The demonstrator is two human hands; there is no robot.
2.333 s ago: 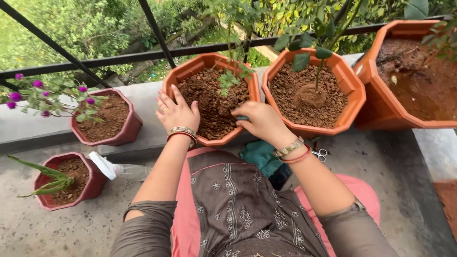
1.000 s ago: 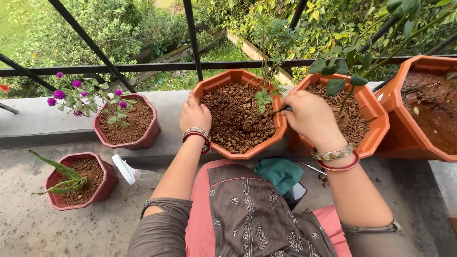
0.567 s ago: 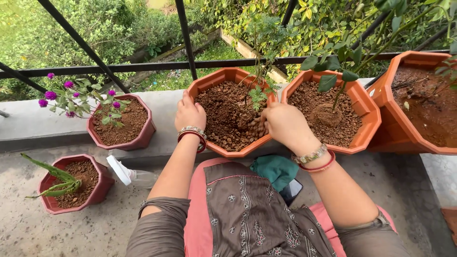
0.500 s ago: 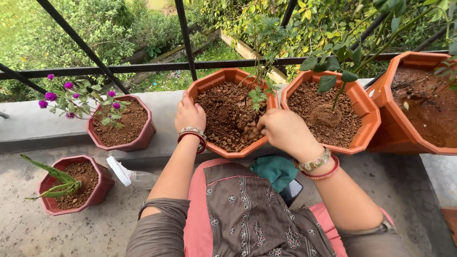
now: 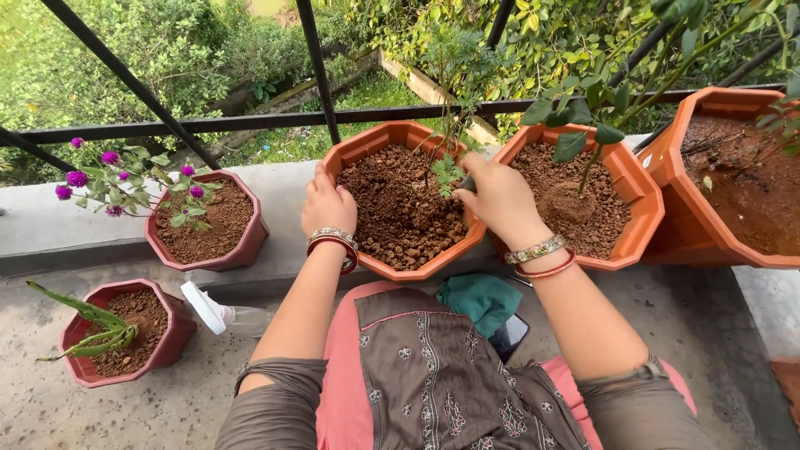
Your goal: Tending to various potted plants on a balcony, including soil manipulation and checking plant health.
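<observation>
Here, the soil in the orange octagonal plastic pot [image 5: 392, 258] on the grey concrete ledge [image 5: 275, 192] is being worked around a thin-stemmed seedling with small feathery leaves [image 5: 447, 171]. The pot's left rim is steadied by the left hand [image 5: 329, 208], whose fingers are curled over the edge and grip it. The right hand [image 5: 500, 200] is clenched at the right rim beside the stem; a small dark tool seems to be gripped in it, though only a tip shows and its kind cannot be told. The step in hand is judged to be loosening the crumbly reddish-brown soil [image 5: 392, 208]. A shallow, careful stroke is called for next, kept clear of the slender stem. The soil is coarse and pebbly, the pot smooth and faceted, the ledge rough. A folded teal cloth [image 5: 479, 298] lies below the pot.
</observation>
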